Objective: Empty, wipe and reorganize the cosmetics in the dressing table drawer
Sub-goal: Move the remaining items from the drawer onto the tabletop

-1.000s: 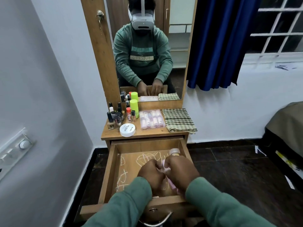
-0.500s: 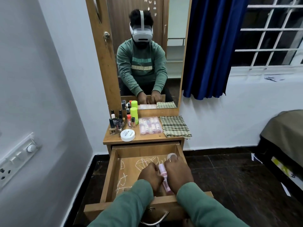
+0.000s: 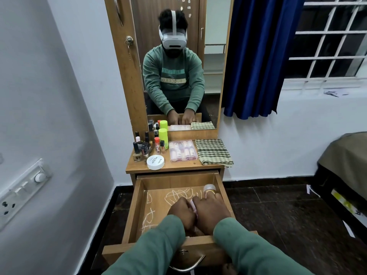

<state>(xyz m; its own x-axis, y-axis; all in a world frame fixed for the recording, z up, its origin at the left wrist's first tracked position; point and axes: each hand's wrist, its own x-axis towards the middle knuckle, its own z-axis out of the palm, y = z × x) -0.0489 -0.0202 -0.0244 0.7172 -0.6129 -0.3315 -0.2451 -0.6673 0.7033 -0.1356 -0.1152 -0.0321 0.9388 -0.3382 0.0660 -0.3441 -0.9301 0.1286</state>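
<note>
The wooden drawer [image 3: 137, 205] is pulled open below the dressing table top [image 3: 178, 167]; its floor shows pale scribbles. Both hands are down inside it, side by side. My left hand [image 3: 181, 212] and my right hand [image 3: 211, 211] curl around pink tubes [image 3: 193, 205], mostly hidden between them. A small clear-capped jar [image 3: 209, 189] sits by my right fingertips at the drawer's back right. On the top stand nail polish bottles [image 3: 142, 147], a lime green bottle [image 3: 163, 136], a white round tin [image 3: 155, 162], a clear box of pink tubes [image 3: 183, 150] and a folded checked cloth [image 3: 212, 151].
A mirror [image 3: 178, 62] rises behind the table and reflects a person. A grey wall with a switch panel [image 3: 23, 190] is close on the left. Blue curtain [image 3: 256, 56] and window are to the right; a covered bed [image 3: 347, 161] lies at far right on the dark floor.
The view has tilted up and shifted. My hands have closed tighter together, so the pink tubes that showed between them are now mostly covered.
</note>
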